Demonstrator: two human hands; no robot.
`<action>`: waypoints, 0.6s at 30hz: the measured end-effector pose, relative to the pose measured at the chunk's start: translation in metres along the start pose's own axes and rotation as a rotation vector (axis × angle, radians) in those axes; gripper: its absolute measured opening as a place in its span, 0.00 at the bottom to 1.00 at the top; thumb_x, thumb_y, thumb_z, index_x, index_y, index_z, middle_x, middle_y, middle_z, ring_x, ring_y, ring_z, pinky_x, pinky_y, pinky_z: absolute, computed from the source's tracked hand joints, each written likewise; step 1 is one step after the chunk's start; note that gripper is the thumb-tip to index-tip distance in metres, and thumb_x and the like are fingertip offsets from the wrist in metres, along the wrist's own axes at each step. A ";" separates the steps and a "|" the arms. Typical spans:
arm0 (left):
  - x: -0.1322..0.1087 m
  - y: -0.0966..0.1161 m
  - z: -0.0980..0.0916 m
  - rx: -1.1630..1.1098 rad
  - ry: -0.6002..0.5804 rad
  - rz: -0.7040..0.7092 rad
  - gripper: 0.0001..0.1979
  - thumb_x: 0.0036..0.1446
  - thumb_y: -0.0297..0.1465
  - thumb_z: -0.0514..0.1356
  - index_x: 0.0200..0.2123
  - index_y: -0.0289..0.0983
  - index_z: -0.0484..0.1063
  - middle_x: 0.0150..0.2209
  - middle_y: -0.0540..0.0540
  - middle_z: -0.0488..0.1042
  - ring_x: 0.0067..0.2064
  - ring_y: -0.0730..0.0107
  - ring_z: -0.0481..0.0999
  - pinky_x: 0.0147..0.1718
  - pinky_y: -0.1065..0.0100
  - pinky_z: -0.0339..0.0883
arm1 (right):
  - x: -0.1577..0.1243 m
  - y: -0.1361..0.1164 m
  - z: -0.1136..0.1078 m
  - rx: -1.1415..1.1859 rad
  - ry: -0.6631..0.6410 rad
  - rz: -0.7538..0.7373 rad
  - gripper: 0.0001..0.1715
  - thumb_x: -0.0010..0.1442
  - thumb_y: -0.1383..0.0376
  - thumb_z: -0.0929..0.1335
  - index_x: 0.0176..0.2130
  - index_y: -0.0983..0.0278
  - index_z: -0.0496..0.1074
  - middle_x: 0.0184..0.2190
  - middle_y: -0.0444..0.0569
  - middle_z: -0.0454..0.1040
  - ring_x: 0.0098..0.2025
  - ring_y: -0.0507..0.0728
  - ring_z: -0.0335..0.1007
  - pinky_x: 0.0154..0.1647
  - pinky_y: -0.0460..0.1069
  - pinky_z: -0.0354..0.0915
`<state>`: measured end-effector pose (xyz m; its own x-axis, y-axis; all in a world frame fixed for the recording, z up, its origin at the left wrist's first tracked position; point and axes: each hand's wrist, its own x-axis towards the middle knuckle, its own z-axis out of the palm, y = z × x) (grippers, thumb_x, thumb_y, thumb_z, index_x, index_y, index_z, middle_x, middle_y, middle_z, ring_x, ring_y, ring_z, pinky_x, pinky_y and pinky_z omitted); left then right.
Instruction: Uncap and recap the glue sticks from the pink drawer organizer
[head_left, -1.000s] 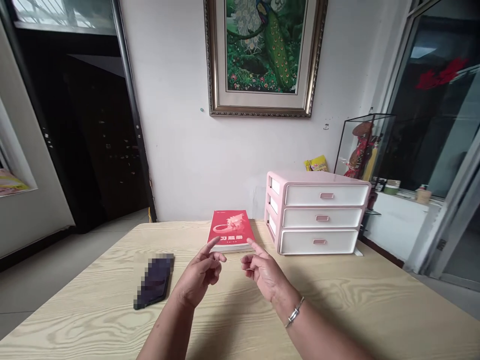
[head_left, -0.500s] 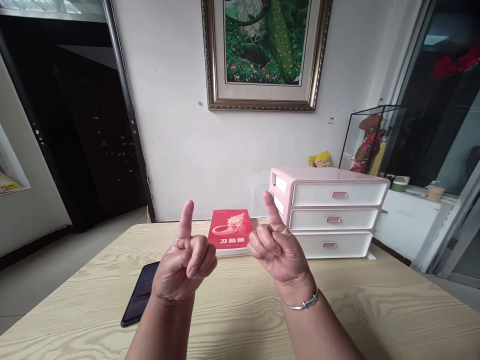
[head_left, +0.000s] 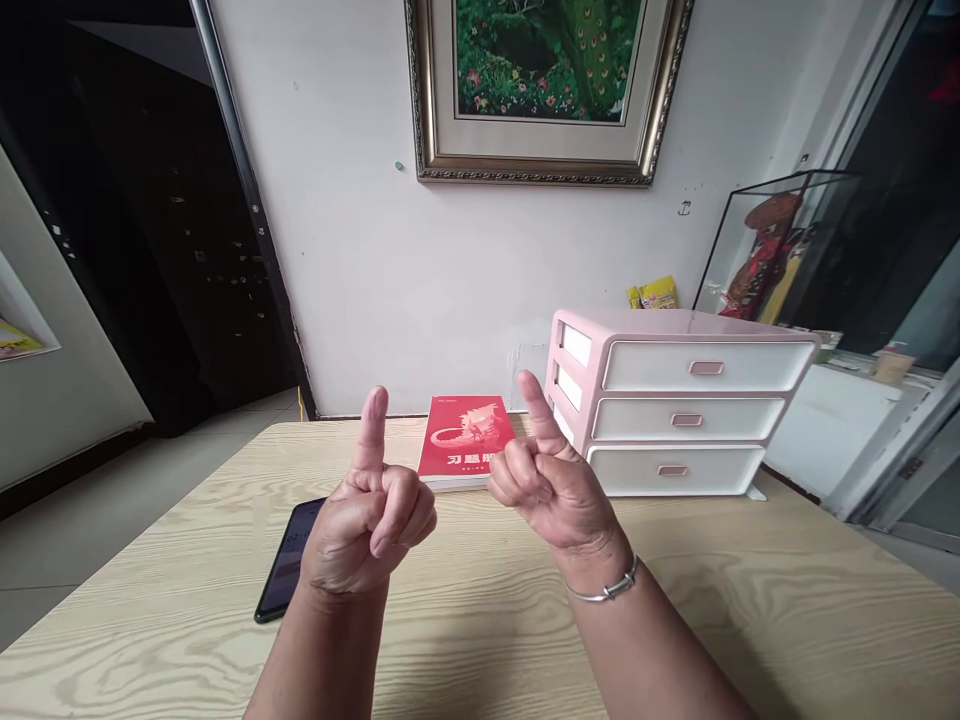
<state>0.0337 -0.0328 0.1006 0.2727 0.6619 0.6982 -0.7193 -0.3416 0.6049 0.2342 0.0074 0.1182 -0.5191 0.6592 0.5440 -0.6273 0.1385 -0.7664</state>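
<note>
My left hand [head_left: 367, 525] is raised over the table with its index finger pointing up. Its thumb and other fingers are curled in, and nothing shows in them. Level with it on the right, my right hand [head_left: 555, 490] makes the same shape, its index finger leaning a little left. A silver bracelet [head_left: 613, 588] circles the right wrist. Behind and between the hands lies a red book [head_left: 466, 430], its right lower corner partly covered by my right hand. A black phone [head_left: 289, 565] rests on the table beside my left hand, which hides part of it.
A pink and white drawer unit [head_left: 686, 400] stands on the wooden table [head_left: 480, 640] at the back right, with a yellow packet [head_left: 658, 293] behind its top. On the wall behind hangs a framed picture [head_left: 540, 165]. A dark doorway [head_left: 150, 230] is at the left.
My view has tilted down and moved slightly closer, so the picture, book and drawers sit higher. Both hands keep the same shape and nearly the same place in view.
</note>
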 end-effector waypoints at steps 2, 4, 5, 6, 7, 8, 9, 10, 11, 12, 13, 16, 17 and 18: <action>-0.001 0.001 0.000 0.014 0.001 -0.009 0.42 0.61 0.25 0.56 0.70 0.61 0.41 0.15 0.60 0.51 0.18 0.76 0.44 0.18 0.77 0.48 | -0.001 -0.001 0.003 0.003 0.003 -0.008 0.51 0.57 0.68 0.66 0.71 0.42 0.44 0.17 0.34 0.51 0.20 0.51 0.41 0.24 0.47 0.48; -0.002 0.002 0.000 0.029 -0.003 -0.022 0.42 0.62 0.25 0.56 0.70 0.61 0.40 0.15 0.60 0.51 0.18 0.76 0.45 0.18 0.77 0.49 | -0.002 -0.002 0.007 0.009 -0.005 -0.019 0.51 0.58 0.69 0.66 0.71 0.41 0.44 0.17 0.34 0.51 0.20 0.51 0.41 0.24 0.47 0.48; -0.003 0.002 0.000 0.033 -0.008 -0.026 0.42 0.62 0.25 0.56 0.70 0.61 0.40 0.15 0.60 0.51 0.18 0.76 0.45 0.18 0.77 0.49 | -0.003 -0.003 0.008 0.011 -0.009 -0.023 0.51 0.58 0.69 0.66 0.71 0.41 0.43 0.16 0.33 0.51 0.20 0.51 0.41 0.24 0.47 0.49; -0.003 0.002 0.000 0.031 -0.012 -0.027 0.42 0.62 0.25 0.56 0.70 0.61 0.40 0.15 0.60 0.51 0.18 0.76 0.45 0.18 0.77 0.49 | -0.004 -0.004 0.010 0.010 -0.009 -0.025 0.51 0.58 0.68 0.66 0.71 0.40 0.43 0.16 0.33 0.51 0.20 0.51 0.41 0.24 0.47 0.49; -0.003 0.002 0.000 0.026 -0.017 -0.026 0.41 0.62 0.26 0.56 0.70 0.62 0.41 0.16 0.60 0.50 0.18 0.76 0.45 0.18 0.77 0.48 | -0.005 -0.004 0.011 0.009 -0.004 -0.027 0.51 0.58 0.68 0.66 0.71 0.40 0.43 0.16 0.33 0.50 0.20 0.51 0.41 0.24 0.47 0.49; -0.003 0.001 0.000 0.020 -0.022 -0.027 0.40 0.62 0.26 0.56 0.70 0.62 0.42 0.16 0.60 0.50 0.18 0.77 0.45 0.18 0.77 0.48 | -0.007 -0.004 0.011 0.008 0.006 -0.031 0.51 0.58 0.68 0.66 0.71 0.40 0.42 0.16 0.33 0.50 0.20 0.51 0.41 0.24 0.47 0.49; -0.004 0.001 0.000 0.015 -0.028 -0.029 0.40 0.62 0.26 0.56 0.70 0.62 0.43 0.16 0.60 0.51 0.18 0.76 0.45 0.19 0.77 0.48 | -0.009 -0.004 0.011 0.009 0.020 -0.038 0.51 0.59 0.68 0.66 0.71 0.40 0.42 0.16 0.33 0.50 0.20 0.51 0.41 0.23 0.47 0.48; -0.004 0.001 0.000 0.011 -0.033 -0.032 0.40 0.63 0.26 0.56 0.70 0.62 0.43 0.16 0.60 0.51 0.18 0.76 0.45 0.19 0.77 0.48 | -0.011 -0.004 0.010 0.014 0.037 -0.048 0.50 0.59 0.67 0.66 0.71 0.40 0.43 0.16 0.33 0.50 0.20 0.51 0.40 0.23 0.47 0.48; -0.004 0.000 0.000 0.006 -0.040 -0.034 0.39 0.63 0.26 0.56 0.70 0.62 0.43 0.16 0.60 0.51 0.18 0.76 0.45 0.19 0.76 0.48 | -0.014 -0.003 0.009 0.019 0.054 -0.060 0.50 0.59 0.67 0.66 0.71 0.40 0.43 0.16 0.33 0.50 0.20 0.50 0.40 0.23 0.47 0.47; -0.004 -0.001 0.000 0.002 -0.044 -0.037 0.40 0.63 0.26 0.56 0.70 0.61 0.43 0.16 0.60 0.51 0.18 0.76 0.45 0.19 0.76 0.48 | -0.017 -0.002 0.007 0.024 0.072 -0.068 0.50 0.59 0.67 0.67 0.70 0.40 0.43 0.16 0.33 0.49 0.20 0.50 0.39 0.22 0.47 0.47; -0.004 -0.002 0.000 -0.001 -0.047 -0.042 0.41 0.62 0.26 0.55 0.70 0.61 0.41 0.16 0.60 0.52 0.18 0.76 0.46 0.19 0.76 0.48 | -0.020 -0.001 0.006 0.026 0.088 -0.074 0.50 0.59 0.66 0.67 0.70 0.39 0.43 0.16 0.33 0.49 0.20 0.50 0.39 0.22 0.47 0.46; -0.004 -0.005 0.000 -0.011 -0.063 -0.047 0.43 0.61 0.23 0.54 0.70 0.61 0.38 0.16 0.60 0.52 0.18 0.76 0.46 0.19 0.76 0.48 | -0.027 0.000 0.001 0.032 0.114 -0.092 0.49 0.59 0.67 0.67 0.70 0.39 0.44 0.16 0.33 0.48 0.20 0.50 0.38 0.22 0.46 0.45; -0.004 -0.007 0.001 -0.013 -0.071 -0.046 0.43 0.61 0.22 0.53 0.70 0.61 0.38 0.16 0.60 0.52 0.18 0.76 0.46 0.19 0.76 0.48 | -0.028 -0.001 0.000 0.037 0.111 -0.101 0.49 0.59 0.67 0.67 0.70 0.39 0.45 0.16 0.32 0.48 0.20 0.50 0.38 0.22 0.46 0.45; -0.004 -0.008 0.002 -0.016 -0.080 -0.044 0.43 0.60 0.21 0.53 0.70 0.61 0.39 0.16 0.60 0.52 0.18 0.76 0.45 0.19 0.76 0.48 | -0.029 -0.002 -0.001 0.042 0.103 -0.109 0.48 0.59 0.68 0.66 0.70 0.39 0.46 0.16 0.32 0.48 0.19 0.50 0.38 0.22 0.46 0.45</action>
<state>0.0394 -0.0339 0.0938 0.3539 0.6201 0.7001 -0.7158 -0.3022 0.6295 0.2507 -0.0113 0.1033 -0.3858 0.7147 0.5834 -0.7013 0.1837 -0.6888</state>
